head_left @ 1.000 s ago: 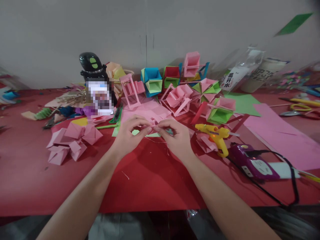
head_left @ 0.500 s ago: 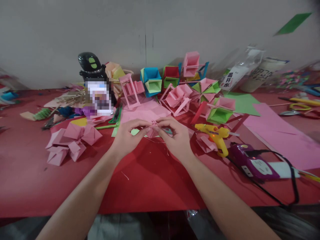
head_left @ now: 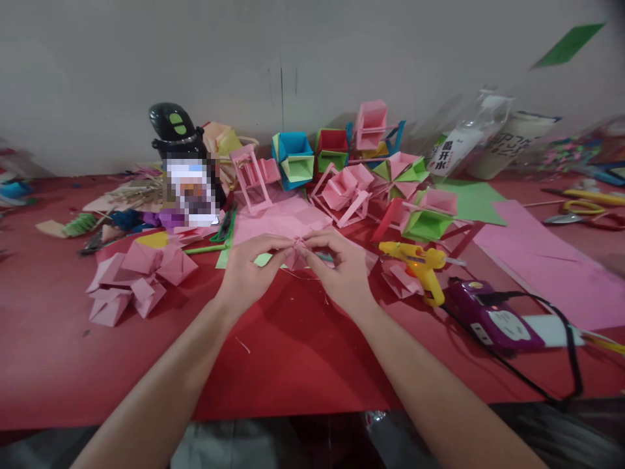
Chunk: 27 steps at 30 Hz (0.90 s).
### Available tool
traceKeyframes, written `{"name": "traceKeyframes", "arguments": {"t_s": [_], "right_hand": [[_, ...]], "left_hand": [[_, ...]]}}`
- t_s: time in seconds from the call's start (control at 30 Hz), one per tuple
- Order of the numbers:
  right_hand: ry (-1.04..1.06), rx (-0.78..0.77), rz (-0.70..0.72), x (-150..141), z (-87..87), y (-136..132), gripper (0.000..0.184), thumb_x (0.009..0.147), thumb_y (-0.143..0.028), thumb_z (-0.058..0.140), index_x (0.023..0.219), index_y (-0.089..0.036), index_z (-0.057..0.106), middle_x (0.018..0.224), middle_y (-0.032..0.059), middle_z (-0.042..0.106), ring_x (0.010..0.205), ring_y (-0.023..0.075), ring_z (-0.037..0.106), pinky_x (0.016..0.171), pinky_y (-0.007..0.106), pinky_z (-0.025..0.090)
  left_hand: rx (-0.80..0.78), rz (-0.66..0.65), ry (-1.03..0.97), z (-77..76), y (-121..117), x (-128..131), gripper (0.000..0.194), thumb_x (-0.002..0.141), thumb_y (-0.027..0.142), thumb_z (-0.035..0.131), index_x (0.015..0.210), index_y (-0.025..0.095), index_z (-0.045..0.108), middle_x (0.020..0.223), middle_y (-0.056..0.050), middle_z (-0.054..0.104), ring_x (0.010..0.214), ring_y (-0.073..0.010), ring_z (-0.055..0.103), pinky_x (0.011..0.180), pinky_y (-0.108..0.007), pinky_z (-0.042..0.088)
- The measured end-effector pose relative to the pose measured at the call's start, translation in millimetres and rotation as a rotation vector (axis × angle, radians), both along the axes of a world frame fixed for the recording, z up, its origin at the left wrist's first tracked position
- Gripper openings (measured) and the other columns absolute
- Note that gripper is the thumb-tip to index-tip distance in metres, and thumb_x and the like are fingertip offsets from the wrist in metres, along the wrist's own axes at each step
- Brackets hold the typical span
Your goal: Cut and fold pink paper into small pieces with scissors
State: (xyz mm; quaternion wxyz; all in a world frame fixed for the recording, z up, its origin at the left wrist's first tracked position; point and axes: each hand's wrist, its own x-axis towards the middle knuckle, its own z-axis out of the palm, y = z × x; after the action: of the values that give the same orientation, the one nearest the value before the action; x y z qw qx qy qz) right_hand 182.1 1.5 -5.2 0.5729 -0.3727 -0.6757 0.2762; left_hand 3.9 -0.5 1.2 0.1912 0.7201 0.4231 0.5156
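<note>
Between my fingertips is a small folded pink paper piece (head_left: 295, 258), held above the red table near its middle. My left hand (head_left: 256, 264) pinches its left side with thumb and forefinger. From the right, my right hand (head_left: 339, 264) grips it the same way. The fingers cover much of the piece, so its full shape is hidden. Beyond the hands lies a sheet of pink paper (head_left: 283, 218). Several folded pink paper units (head_left: 139, 277) sit in a cluster to the left. Right of my hands rests a yellow hot glue gun (head_left: 417, 264) beside another folded pink piece (head_left: 401, 281).
Folded paper models, among them a blue and green box (head_left: 293, 159), line the wall side. A black bottle (head_left: 176, 133) and a phone (head_left: 195, 192) stand at left. At right are a purple power strip (head_left: 500, 319), its black cable, pink sheets (head_left: 547, 260) and scissors (head_left: 581, 215).
The view has shifted very slightly. Both hands keep their pinch on the pink paper piece, with only tiny finger movement.
</note>
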Motion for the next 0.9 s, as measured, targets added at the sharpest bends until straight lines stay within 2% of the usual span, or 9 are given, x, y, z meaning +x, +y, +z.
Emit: {"name": "traceKeyframes", "arguments": {"t_s": [0.17, 0.3, 0.47, 0.63, 0.73, 0.8, 0.9], "right_hand": [[-0.013, -0.024, 0.001, -0.4, -0.5, -1.2, 0.003, 0.088, -0.026, 0.072, 0.089, -0.023, 0.070, 0.095, 0.0033, 0.073, 0.091, 0.0175, 0.069, 0.086, 0.035, 0.056], [0.050, -0.130, -0.004, -1.4, -2.6, -0.5, 0.016, 0.087, -0.031, 0.073, 0.100, -0.022, 0.068, 0.098, 0.0037, 0.073, 0.091, 0.0172, 0.068, 0.085, 0.034, 0.057], [0.056, -0.204, 0.036, 0.3, -4.5, 2.7, 0.011, 0.087, -0.031, 0.072, 0.092, -0.021, 0.072, 0.090, 0.0033, 0.075, 0.083, 0.0167, 0.068, 0.078, 0.032, 0.056], [0.050, -0.148, 0.039, 2.1, -4.8, 4.9, 0.006, 0.086, -0.026, 0.073, 0.090, -0.023, 0.076, 0.088, 0.0020, 0.076, 0.083, 0.0169, 0.069, 0.077, 0.032, 0.055], [-0.010, -0.081, 0.045, 2.1, -4.2, 4.6, 0.007, 0.085, -0.025, 0.073, 0.090, -0.027, 0.078, 0.090, 0.0019, 0.077, 0.086, 0.0185, 0.069, 0.080, 0.035, 0.056], [-0.030, -0.062, 0.013, 2.1, -4.1, 4.1, 0.011, 0.085, -0.025, 0.073, 0.096, -0.027, 0.077, 0.096, 0.0026, 0.076, 0.091, 0.0193, 0.069, 0.085, 0.037, 0.056], [-0.002, -0.097, -0.083, 2.2, -4.5, 3.6, 0.023, 0.085, -0.030, 0.074, 0.107, -0.026, 0.073, 0.106, 0.0052, 0.073, 0.098, 0.0200, 0.068, 0.087, 0.037, 0.056]], "left_hand": [[-0.054, -0.004, -0.056, 1.1, -0.2, 0.0, 0.008, 0.087, 0.018, 0.071, 0.089, 0.023, 0.077, 0.090, -0.002, 0.078, 0.083, -0.0177, 0.073, 0.079, -0.031, 0.061], [-0.082, 0.014, -0.121, -0.4, -0.3, 1.3, 0.007, 0.086, 0.016, 0.072, 0.088, 0.022, 0.076, 0.088, -0.002, 0.078, 0.081, -0.0164, 0.073, 0.079, -0.028, 0.061], [-0.105, 0.021, -0.127, -3.7, -0.2, 2.1, 0.004, 0.085, 0.022, 0.075, 0.089, 0.021, 0.076, 0.088, -0.003, 0.078, 0.080, -0.0172, 0.074, 0.076, -0.029, 0.062], [-0.208, -0.074, -0.131, -3.4, 1.8, 0.1, 0.026, 0.082, 0.030, 0.079, 0.107, 0.021, 0.075, 0.105, -0.007, 0.078, 0.080, -0.0185, 0.075, 0.072, -0.030, 0.064], [-0.236, -0.128, -0.092, -2.6, 3.5, -1.2, 0.014, 0.085, 0.027, 0.075, 0.097, 0.022, 0.078, 0.095, -0.005, 0.080, 0.084, -0.0203, 0.075, 0.079, -0.033, 0.064], [-0.223, -0.099, -0.089, -2.6, 5.3, -2.6, 0.007, 0.084, 0.024, 0.074, 0.089, 0.022, 0.078, 0.088, -0.004, 0.080, 0.082, -0.0204, 0.075, 0.079, -0.034, 0.063], [-0.169, 0.053, -0.120, -2.9, 8.8, -5.9, 0.005, 0.081, 0.023, 0.076, 0.085, 0.021, 0.077, 0.086, -0.003, 0.079, 0.080, -0.0199, 0.075, 0.076, -0.032, 0.063]]}}
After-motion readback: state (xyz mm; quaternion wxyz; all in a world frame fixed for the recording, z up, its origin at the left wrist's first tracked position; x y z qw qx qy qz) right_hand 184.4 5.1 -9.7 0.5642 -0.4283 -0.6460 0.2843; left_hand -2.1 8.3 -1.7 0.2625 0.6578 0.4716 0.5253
